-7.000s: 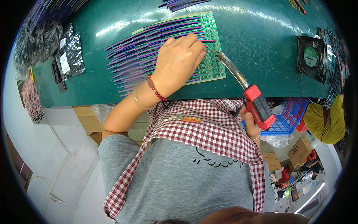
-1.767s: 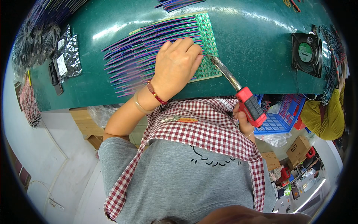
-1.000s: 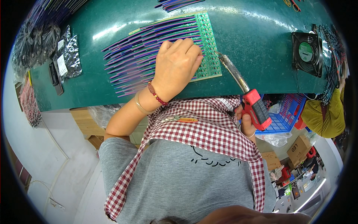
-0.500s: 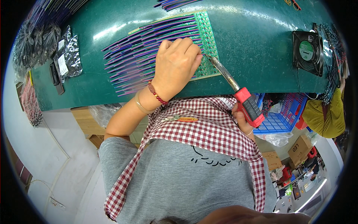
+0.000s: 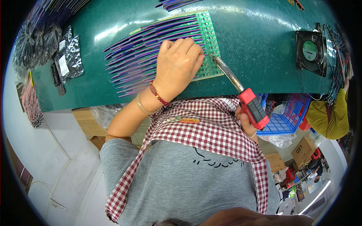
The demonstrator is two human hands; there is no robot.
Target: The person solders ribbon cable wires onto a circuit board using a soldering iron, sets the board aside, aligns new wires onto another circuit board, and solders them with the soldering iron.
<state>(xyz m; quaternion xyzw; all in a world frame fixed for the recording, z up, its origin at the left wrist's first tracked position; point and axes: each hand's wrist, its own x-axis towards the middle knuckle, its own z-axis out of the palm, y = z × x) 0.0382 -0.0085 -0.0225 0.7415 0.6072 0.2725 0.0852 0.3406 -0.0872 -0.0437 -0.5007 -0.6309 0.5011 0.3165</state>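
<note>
Head view: right hand [image 5: 247, 122] clasps soldering iron [image 5: 241, 92] (tip at green board [image 5: 209, 45]); left hand [image 5: 177, 66] grip unclear.

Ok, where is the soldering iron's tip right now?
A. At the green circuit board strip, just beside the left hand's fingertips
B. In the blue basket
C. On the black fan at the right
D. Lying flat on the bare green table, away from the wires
A: the soldering iron, held in the right hand, has its tip at the green circuit board strip, right beside the left hand, which rests on the purple wires.
</note>
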